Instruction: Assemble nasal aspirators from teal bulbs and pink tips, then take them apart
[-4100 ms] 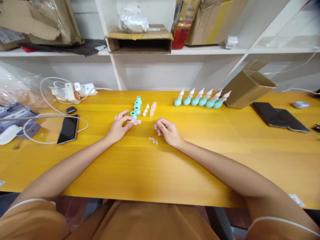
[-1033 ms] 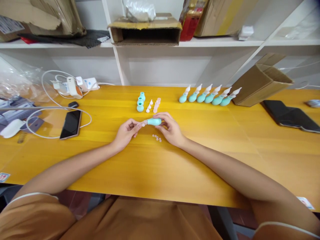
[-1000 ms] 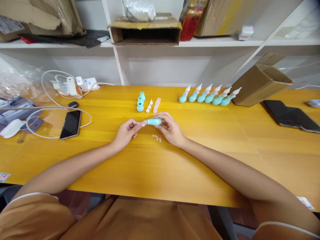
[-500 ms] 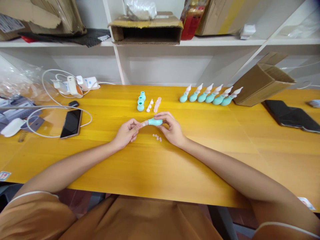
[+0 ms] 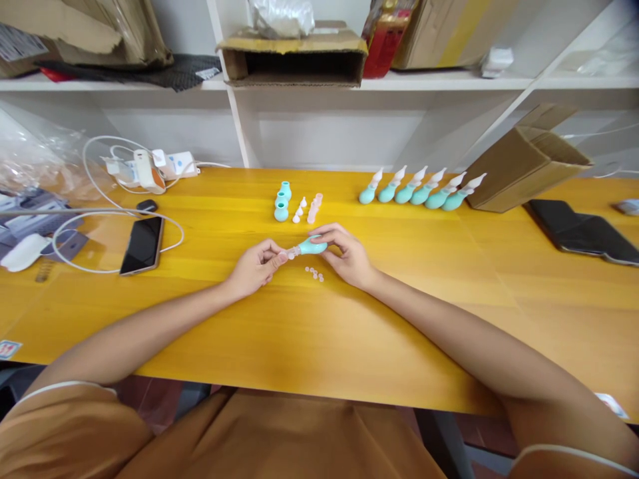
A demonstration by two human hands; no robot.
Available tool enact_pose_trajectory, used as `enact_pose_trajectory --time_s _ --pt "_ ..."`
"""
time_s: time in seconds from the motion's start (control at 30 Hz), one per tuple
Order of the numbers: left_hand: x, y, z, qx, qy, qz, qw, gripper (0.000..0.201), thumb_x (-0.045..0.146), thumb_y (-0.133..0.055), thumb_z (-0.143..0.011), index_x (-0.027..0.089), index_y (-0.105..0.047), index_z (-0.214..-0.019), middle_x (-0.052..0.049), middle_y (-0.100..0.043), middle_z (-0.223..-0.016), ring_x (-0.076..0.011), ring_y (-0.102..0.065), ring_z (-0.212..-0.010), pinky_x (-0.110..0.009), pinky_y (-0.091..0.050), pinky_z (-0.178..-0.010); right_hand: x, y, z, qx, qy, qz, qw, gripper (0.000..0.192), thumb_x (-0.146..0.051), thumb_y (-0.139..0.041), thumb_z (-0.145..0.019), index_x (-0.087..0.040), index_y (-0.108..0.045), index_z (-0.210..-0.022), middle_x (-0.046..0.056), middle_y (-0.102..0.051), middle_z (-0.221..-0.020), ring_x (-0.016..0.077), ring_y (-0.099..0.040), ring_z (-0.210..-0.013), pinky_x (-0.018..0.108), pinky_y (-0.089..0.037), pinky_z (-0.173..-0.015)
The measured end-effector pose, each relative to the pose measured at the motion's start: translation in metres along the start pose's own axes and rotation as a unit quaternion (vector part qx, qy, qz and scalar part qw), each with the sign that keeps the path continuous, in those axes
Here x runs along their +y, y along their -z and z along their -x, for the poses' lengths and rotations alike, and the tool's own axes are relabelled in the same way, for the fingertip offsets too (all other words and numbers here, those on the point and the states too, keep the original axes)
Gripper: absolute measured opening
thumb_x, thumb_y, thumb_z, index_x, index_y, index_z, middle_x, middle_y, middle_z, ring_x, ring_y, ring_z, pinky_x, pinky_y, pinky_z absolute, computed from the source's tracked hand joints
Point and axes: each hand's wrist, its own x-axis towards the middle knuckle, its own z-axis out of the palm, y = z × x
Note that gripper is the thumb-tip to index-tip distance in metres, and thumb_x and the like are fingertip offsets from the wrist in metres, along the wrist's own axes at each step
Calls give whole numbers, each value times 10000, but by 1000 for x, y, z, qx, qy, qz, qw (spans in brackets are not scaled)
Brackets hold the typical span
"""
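Over the middle of the table, my right hand (image 5: 348, 256) is closed around the teal bulb of a bulb syringe (image 5: 312, 246). The thumb and fingers of my left hand (image 5: 257, 267) pinch the pale clear nozzle (image 5: 293, 253) at its left end; the tip is hidden by the fingers. Nozzle and bulb meet in a line, lying nearly level. Just below are several tiny pale discs (image 5: 315, 273). Beyond my hands stand loose teal bulbs (image 5: 281, 211), small white tips (image 5: 299, 211) and pinkish clear tubes (image 5: 314, 209). Farther right is a row of assembled bulb syringes (image 5: 418, 193).
To the left lie a phone (image 5: 142, 246), white cables and a power strip (image 5: 180, 164). An open cardboard box (image 5: 519, 166) leans at the back right, beside a black flat case (image 5: 584, 229). White shelving (image 5: 339, 133) with cartons rises behind the table.
The bulb syringe and both hands have shifted slightly to the right. My left fingers are now bunched closer around the nozzle's end.
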Motion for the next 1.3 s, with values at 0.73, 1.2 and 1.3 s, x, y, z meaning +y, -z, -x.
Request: enact_pose_trajectory --time_s 0.73,1.2,1.3 --pt "-7 6 0 -18 -18 -4 1000 499 655 -823 -901 201 -631 -980 41 -667 -637 -96 -565 -497 -209 -484 -475 3 8 3 -64 -27 -16 997 332 -437 -753 -1047 -281 -787 -1338 114 -774 -1224 242 -744 -1046 385 -650 -820" --pt "-9 9 -3 -17 -29 -9 999 477 624 -844 -884 198 -648 -975 31 -666 -656 -108 -584 -538 -210 -510 -472 3 12 4 -117 -8 65 991 443 -529 -699 -1067 -268 -727 -1424 68 -732 -982 212 -643 -780 367 -569 -772" --pt "-9 8 -1 -16 -30 -15 999 444 589 -847 -889 200 -648 -966 27 -668 -664 -117 -610 -563 -214 -525 -484 2 12 4 -126 -16 69 990 433 -544 -646 -1092 -264 -725 -1413 89 -775 -1068 223 -680 -827 380 -579 -814"
